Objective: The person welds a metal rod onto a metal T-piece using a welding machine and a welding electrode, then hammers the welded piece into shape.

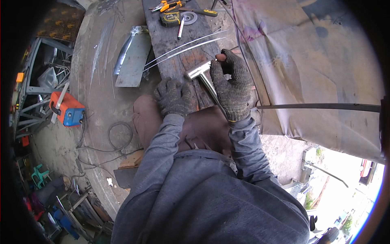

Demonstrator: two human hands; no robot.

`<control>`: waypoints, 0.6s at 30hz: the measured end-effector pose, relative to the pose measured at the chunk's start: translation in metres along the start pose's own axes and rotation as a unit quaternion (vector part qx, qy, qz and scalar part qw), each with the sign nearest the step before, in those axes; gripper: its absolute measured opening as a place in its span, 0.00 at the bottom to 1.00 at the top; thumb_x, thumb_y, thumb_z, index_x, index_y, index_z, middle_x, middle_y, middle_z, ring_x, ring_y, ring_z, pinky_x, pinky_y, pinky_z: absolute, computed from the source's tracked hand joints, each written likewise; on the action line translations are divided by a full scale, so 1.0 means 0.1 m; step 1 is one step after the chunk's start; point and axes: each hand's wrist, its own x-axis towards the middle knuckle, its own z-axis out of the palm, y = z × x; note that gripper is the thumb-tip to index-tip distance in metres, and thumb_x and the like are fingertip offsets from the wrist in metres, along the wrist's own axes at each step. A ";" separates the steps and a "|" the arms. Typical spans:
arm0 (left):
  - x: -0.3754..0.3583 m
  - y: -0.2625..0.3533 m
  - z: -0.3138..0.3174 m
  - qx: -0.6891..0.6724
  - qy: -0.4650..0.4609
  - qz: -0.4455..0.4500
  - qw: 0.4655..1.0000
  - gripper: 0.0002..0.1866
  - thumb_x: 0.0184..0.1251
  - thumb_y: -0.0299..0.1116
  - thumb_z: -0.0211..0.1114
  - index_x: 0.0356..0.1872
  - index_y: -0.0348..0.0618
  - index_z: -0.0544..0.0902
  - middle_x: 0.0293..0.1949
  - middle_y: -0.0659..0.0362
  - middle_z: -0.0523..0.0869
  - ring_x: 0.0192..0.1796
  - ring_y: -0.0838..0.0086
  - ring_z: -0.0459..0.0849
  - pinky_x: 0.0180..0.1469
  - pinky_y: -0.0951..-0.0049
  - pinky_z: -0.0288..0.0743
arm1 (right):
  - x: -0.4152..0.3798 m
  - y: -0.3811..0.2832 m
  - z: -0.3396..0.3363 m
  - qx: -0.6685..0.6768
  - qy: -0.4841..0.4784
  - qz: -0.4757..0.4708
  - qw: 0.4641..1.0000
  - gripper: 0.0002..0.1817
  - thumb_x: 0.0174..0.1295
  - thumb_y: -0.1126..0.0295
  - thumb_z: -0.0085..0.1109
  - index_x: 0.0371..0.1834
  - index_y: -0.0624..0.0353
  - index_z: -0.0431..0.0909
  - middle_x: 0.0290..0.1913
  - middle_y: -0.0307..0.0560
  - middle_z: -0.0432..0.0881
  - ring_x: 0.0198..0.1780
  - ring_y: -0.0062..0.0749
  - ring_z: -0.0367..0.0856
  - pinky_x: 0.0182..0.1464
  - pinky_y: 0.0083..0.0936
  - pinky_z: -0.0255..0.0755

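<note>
My right hand [232,87], in a dark knitted glove with a bare fingertip showing, is closed at a shiny T-shaped metal tube piece [208,86]. Its short crossbar points up and left over the wooden plank [178,67], and its stem runs down beneath the hand. My left hand [173,97], gloved as well, rests with curled fingers at the plank's near edge, beside my knee. What lies under those fingers, if anything, is hidden. Thin metal rods [174,52] lie across the plank ahead of both hands.
Farther up the plank are a tape measure [170,18], a grinding disc [189,18], a marker [181,27] and orange-handled pliers [170,5]. Bent sheet metal [134,61] leans at left. An orange-blue machine [68,109] trails a cable [120,136]. A large sheet [308,73] covers the right.
</note>
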 end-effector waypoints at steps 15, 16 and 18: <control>0.00 -0.02 0.01 0.020 0.009 0.017 1.000 0.14 0.54 0.42 0.68 0.38 0.49 0.79 0.56 0.50 0.73 0.61 0.50 0.66 0.64 0.46 0.60 | 0.04 0.23 -0.11 -0.013 0.034 -0.030 0.999 0.16 0.63 0.76 0.64 0.54 0.62 0.77 0.43 0.45 0.84 0.41 0.26 0.85 0.43 0.23 0.78; 0.00 0.00 -0.01 0.020 0.007 0.010 1.000 0.14 0.54 0.42 0.68 0.39 0.48 0.79 0.56 0.50 0.73 0.61 0.50 0.66 0.64 0.46 0.60 | 0.04 0.22 -0.11 -0.017 0.016 -0.008 1.000 0.17 0.62 0.76 0.64 0.54 0.63 0.77 0.43 0.45 0.84 0.42 0.27 0.85 0.44 0.23 0.78; 0.00 0.01 -0.03 0.021 0.005 0.002 1.000 0.15 0.53 0.42 0.67 0.39 0.48 0.79 0.55 0.50 0.73 0.61 0.50 0.66 0.64 0.46 0.60 | 0.02 0.20 -0.11 -0.020 -0.002 0.014 1.000 0.17 0.62 0.76 0.65 0.54 0.63 0.77 0.43 0.46 0.84 0.42 0.28 0.85 0.45 0.24 0.78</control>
